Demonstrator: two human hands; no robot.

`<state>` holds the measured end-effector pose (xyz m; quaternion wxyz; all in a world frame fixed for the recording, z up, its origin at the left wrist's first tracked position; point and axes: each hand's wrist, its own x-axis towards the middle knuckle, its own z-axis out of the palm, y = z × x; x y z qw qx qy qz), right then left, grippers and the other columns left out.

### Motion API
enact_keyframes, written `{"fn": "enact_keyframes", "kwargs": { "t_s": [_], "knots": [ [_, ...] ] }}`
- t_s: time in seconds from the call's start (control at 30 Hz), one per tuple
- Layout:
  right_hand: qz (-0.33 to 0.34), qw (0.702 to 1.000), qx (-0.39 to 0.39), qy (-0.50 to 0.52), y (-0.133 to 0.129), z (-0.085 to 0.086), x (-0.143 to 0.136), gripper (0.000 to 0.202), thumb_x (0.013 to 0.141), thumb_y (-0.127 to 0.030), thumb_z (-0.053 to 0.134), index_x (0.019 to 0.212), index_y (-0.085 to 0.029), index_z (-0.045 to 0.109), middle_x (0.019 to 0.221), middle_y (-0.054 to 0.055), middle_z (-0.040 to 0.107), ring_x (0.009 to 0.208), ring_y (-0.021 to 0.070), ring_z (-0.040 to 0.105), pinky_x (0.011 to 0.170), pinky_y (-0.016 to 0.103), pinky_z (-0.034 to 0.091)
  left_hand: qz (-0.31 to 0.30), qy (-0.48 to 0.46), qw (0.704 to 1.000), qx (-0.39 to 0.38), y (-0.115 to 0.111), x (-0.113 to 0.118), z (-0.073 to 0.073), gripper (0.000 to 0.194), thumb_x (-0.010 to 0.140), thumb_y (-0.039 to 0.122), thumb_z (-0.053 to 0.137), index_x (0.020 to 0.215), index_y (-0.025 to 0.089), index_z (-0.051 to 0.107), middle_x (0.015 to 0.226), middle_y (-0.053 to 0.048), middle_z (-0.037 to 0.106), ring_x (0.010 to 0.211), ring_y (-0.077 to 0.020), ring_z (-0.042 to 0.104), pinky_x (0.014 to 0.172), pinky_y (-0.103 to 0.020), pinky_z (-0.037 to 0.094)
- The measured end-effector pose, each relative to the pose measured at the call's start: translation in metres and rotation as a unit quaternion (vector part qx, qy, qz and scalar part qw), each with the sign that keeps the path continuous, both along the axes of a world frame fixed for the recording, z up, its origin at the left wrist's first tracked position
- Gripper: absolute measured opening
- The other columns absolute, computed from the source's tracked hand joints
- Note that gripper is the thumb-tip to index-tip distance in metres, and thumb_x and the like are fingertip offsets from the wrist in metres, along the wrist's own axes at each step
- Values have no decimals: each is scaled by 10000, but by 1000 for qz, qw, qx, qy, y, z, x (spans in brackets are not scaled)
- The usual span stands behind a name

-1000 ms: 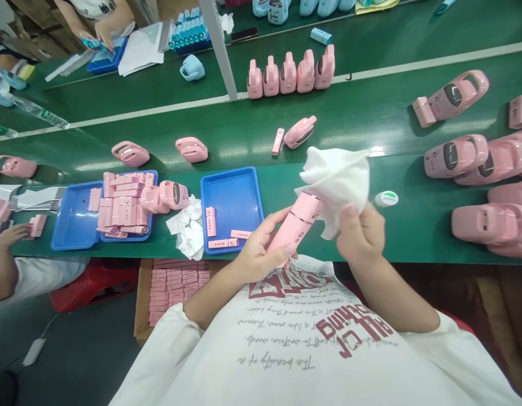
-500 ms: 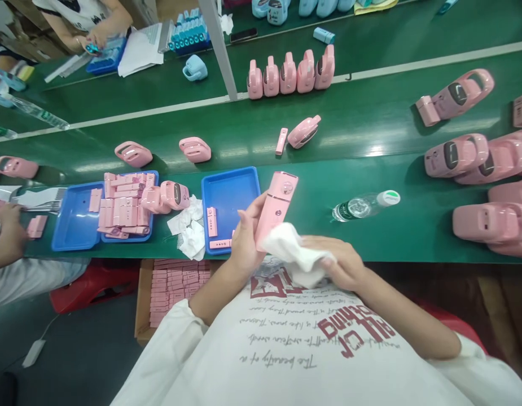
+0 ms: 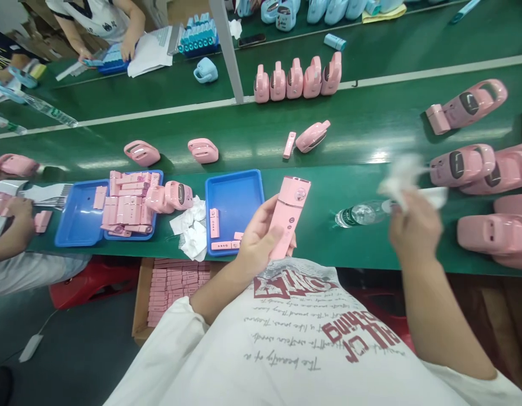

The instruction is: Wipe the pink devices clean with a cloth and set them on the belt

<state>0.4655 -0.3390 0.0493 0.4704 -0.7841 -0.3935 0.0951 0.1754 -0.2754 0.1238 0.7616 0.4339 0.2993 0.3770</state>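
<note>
My left hand point(image 3: 257, 239) is wrapped round a slim pink oblong device point(image 3: 291, 208), held tilted above the table's front edge. The device has a round emblem and small dark buttons on its face. Over to the right, my right hand point(image 3: 415, 231) is closed on a white tissue point(image 3: 399, 177), both smeared by motion. Under that tissue lies a clear plastic bottle point(image 3: 362, 214), its cap end hidden. Left of the device is a blue tray point(image 3: 235, 194) with a few small pink bars point(image 3: 214, 223) in it.
Crumpled tissues point(image 3: 193, 228) lie left of the tray, beside a blue tray heaped with pink pieces point(image 3: 131, 206). Pink handled units point(image 3: 461, 163) stand at right, and more point(image 3: 294, 82) line the metal divider. Co-workers' hands point(image 3: 21, 223) are at far left and across the table.
My right hand has swung right with the tissue, off the pink device and over the bottle. My left hand still holds the device, now facing up with its buttons uncovered.
</note>
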Motion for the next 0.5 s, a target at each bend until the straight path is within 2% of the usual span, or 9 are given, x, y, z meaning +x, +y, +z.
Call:
{"fn": "enact_keyframes", "kwargs": {
  "t_s": [0.07,0.13,0.2,0.27,0.33,0.4,0.43,0.47,0.5],
  "knots": [
    [59,995,16,-82,5,-24,-8,151,765,-355,556,825,-227,606,1215,155,577,1214,287,488,1079,471,310,0,28,999,30,-1,0,3,647,772,430,664,1342,269,404,1055,-64,607,632,-83,566,501,-195,469],
    [53,990,58,-120,9,-45,-6,118,753,-305,577,838,-232,615,1208,160,579,1181,287,512,1041,460,360,-2,50,997,53,-1,0,7,647,768,371,681,1348,285,406,1171,-74,564,675,-83,573,534,-202,488],
    [15,986,110,-122,13,-56,3,109,750,-259,580,844,-221,620,1162,172,594,1147,280,535,1015,445,388,-6,58,997,57,-1,0,11,662,770,347,681,1362,286,391,1200,-80,548,691,-84,572,549,-205,496],
    [-40,982,149,-104,20,-59,16,94,754,-215,579,836,-205,625,1109,170,613,1110,270,559,1007,433,393,-11,55,998,42,-1,1,13,682,772,349,679,1376,278,370,1171,-85,561,697,-89,576,561,-210,501],
    [-137,972,182,-62,28,-56,30,106,729,-139,596,818,-186,629,1042,144,635,1061,257,582,1002,423,395,-17,40,999,18,-1,1,13,692,770,368,679,1378,273,364,1109,-78,582,694,-97,584,567,-220,504],
    [-252,935,250,27,36,-51,44,179,703,-36,565,804,-169,626,945,89,647,983,225,609,976,402,419,-26,14,1000,-8,0,2,11,695,761,382,687,1369,269,369,1016,-58,601,690,-105,591,571,-226,502],
    [-289,900,309,100,39,-48,50,209,708,-1,526,790,-168,621,891,54,643,937,199,619,953,379,437,-31,1,999,-19,0,2,10,691,757,384,692,1359,261,376,960,-47,608,684,-108,592,572,-227,499],
    [-302,858,372,187,42,-46,56,227,733,7,477,757,-174,612,837,21,633,890,171,627,918,350,458,-36,-13,999,-30,1,3,10,678,755,389,693,1344,249,388,904,-37,613,676,-111,592,571,-228,494],
    [-285,816,419,276,43,-44,61,260,781,-14,415,704,-184,596,791,-2,619,848,145,632,871,317,479,-38,-29,998,-40,1,4,9,650,759,405,685,1320,233,406,857,-30,615,663,-114,590,564,-228,487]
  ]
}}
